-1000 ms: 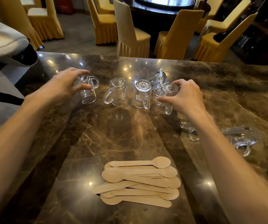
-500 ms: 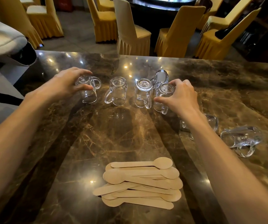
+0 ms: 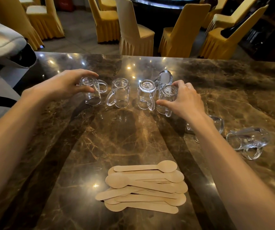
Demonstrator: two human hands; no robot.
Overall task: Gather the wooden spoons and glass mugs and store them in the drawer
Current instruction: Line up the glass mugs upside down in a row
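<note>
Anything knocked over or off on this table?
Yes. The far-right glass mug lies on its side; so does the mug behind the right forearm. The mug behind the row looks tipped too. No spill or breakage visible.

No legible text or labels

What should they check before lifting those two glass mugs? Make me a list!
1. Left hand grips the leftmost mug: ok.
2. Right hand grips the fourth mug in the row: ok.
3. Gap between that mug and the third mug: cannot tell, they look very close.
4. Drawer in sight: not ok, none shows.
5. Wooden spoons piled together on the table: ok.
6. Tipped mug clear of the right arm: not ok, it looks close.
</note>
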